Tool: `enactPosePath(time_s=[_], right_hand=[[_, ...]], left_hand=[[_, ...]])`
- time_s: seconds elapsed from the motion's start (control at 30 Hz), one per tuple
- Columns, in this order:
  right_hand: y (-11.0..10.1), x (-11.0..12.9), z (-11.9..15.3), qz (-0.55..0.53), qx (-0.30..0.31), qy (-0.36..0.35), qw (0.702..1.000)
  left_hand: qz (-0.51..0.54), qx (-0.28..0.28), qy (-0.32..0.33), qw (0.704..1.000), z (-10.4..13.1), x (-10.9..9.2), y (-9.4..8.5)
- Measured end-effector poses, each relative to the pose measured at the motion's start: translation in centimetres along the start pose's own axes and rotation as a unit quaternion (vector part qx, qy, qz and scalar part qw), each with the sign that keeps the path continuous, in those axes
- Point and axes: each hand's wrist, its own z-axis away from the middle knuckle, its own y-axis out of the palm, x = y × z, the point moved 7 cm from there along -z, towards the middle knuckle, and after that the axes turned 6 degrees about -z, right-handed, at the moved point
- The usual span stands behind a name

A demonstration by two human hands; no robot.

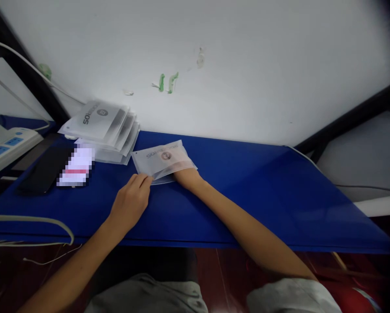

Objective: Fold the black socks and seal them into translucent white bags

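Observation:
A frosted plastic pouch (151,160) with dark printing and a round logo lies over the blue table (247,191), just in front of me. My left hand (131,202) pinches the pouch's near left edge between thumb and fingers. From the right, my right hand (187,176) reaches into the pouch's open side. Its fingers show only faintly through the cloudy plastic, so their grip is unclear. Behind and to the left stands a stack of similar printed pouches (100,124), piled unevenly near the wall.
Left of the stack lie a black phone (43,171) and a lit phone (77,167) with a blurred-out screen. A white power strip (14,148) sits at the far left. Cables cross the left edge. A white wall (230,87) rises behind the table.

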Motion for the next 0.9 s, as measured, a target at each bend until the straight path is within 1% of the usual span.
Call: enactPosePath(time_s=[0.13,0.2,0.27,0.47,0.67,0.77,0.83,0.9], right_hand=[[-0.5,1.5,1.4,-0.039,0.064,-0.004,0.997],[-0.7,2.3,2.0,-0.052,0.079,-0.003,0.996],[-0.9,2.7,2.3,-0.046,0.081,-0.003,0.996],[-1.3,4.1,3.3,0.03,0.065,-0.034,0.997],[-2.6,6.8,5.6,0.122,0.082,-0.098,0.984],[-2.7,6.8,6.3,0.147,0.094,-0.065,0.983],[-2.8,6.4,6.4,0.136,0.096,-0.03,0.986],[-3.0,6.4,6.4,0.115,0.092,-0.015,0.989]], left_hand=[[0.003,0.008,-0.008,1.0,0.7,0.6,0.8],[0.006,0.007,-0.01,1.0,0.8,0.6,1.0],[0.012,0.008,-0.008,1.0,0.9,0.6,1.1],[0.02,0.002,-0.005,1.0,0.9,0.7,0.9],[0.004,0.002,-0.006,1.0,1.1,0.9,0.9],[0.005,0.004,0.004,1.0,1.2,0.8,1.0],[0.007,0.012,0.012,1.0,1.3,0.6,1.1],[0.007,0.021,0.018,1.0,1.4,0.6,1.3]])
